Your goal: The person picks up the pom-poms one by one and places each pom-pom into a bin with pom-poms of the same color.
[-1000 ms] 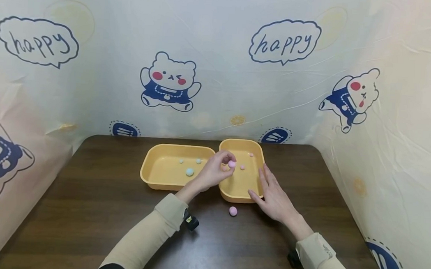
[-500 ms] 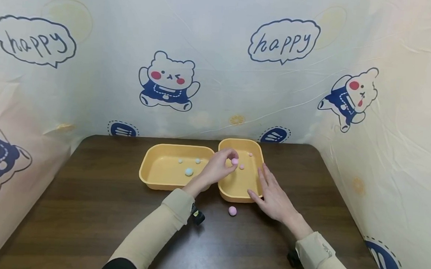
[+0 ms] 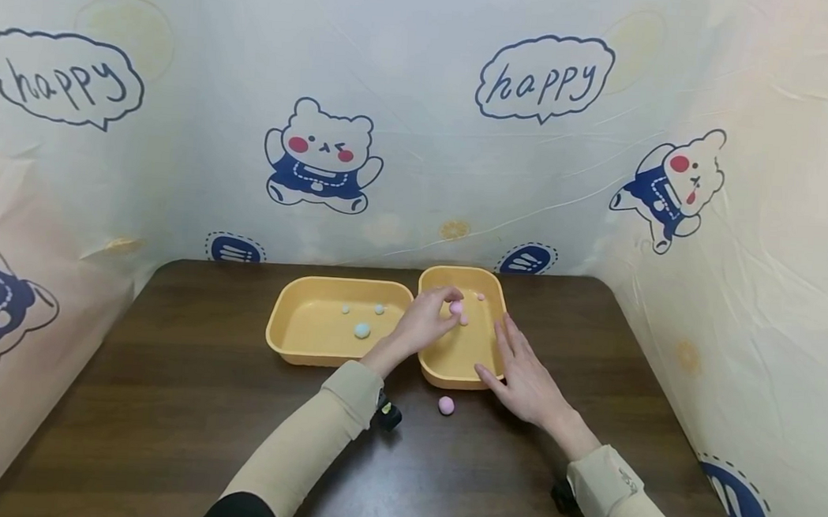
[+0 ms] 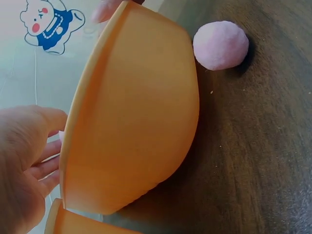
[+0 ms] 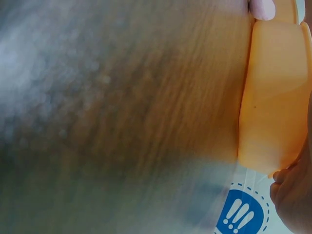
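Note:
My left hand (image 3: 426, 322) hangs over the right yellow tray (image 3: 456, 364) and pinches a pink clay-like ball (image 3: 457, 307) between thumb and fingers. In the left wrist view the tray's wall (image 4: 131, 112) covers most of that ball. Two smaller pink balls lie in the tray, one of them a tiny pink ball (image 3: 480, 297) toward the back. Along the tray's right rim, my right hand (image 3: 529, 382) rests with fairly straight fingers, its thumb near the front corner. A larger pink ball (image 4: 221, 45) sits on the table just in front of this tray.
To the left, a second yellow tray (image 3: 284, 345) stands close beside the first. It holds a larger pale green ball (image 3: 362, 330) and two smaller ones. Behind the dark wooden table (image 3: 163, 401) hangs a printed cloth (image 3: 422, 132), which also runs along both sides.
Over the right tray, my left hand has moved slightly right and back with the pink ball still pinched. My right hand stays at the tray's rim.

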The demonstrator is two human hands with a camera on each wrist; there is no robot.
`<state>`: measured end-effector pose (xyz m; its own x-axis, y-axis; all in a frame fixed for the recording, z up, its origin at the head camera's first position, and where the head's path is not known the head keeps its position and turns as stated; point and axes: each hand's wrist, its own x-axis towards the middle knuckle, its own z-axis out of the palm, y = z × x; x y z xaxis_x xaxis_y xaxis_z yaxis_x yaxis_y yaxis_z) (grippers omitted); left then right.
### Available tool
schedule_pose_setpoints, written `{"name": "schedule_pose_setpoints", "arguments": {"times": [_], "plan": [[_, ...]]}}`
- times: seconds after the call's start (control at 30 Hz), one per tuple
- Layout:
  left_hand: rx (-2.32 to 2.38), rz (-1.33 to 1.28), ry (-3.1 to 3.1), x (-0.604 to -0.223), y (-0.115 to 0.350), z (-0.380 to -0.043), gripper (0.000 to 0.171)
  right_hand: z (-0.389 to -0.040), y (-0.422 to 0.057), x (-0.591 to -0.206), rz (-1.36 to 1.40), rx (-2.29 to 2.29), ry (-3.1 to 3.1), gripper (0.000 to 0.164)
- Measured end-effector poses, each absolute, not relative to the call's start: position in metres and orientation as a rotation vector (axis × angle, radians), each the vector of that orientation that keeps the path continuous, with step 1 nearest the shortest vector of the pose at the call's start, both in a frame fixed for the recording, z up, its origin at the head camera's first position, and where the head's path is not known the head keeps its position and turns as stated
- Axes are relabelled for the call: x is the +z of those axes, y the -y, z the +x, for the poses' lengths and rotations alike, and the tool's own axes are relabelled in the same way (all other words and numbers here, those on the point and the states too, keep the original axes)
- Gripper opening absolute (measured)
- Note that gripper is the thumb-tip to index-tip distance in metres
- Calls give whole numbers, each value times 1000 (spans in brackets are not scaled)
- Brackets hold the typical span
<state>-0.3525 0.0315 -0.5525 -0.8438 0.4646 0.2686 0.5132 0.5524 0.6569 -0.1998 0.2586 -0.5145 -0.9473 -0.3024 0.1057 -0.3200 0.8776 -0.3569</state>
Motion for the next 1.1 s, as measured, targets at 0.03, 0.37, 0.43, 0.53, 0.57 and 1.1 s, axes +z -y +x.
{"name": "schedule_pose_setpoints", "arguments": {"times": [0.03, 0.37, 0.43, 0.53, 0.57, 1.1], "plan": [[-1154, -851, 2710, -550, -31, -351, 38, -200, -259, -515, 498, 582, 2999, 94], [-1257, -774, 2689, -553, -38, -360, 34, -200, -259, -513, 486, 576, 2999, 93], [-1269, -764, 2681, -557, -39, -363, 34, -200, -259, -513, 484, 578, 3003, 94], [-1233, -768, 2691, -553, -39, -360, 33, -199, -258, -514, 486, 579, 3004, 94], [-1245, -769, 2702, -546, -39, -356, 33, -199, -258, -514, 486, 577, 3003, 94], [-1444, -838, 2600, -505, -16, -294, 29, -200, -258, -514, 468, 585, 3033, 96]]}}
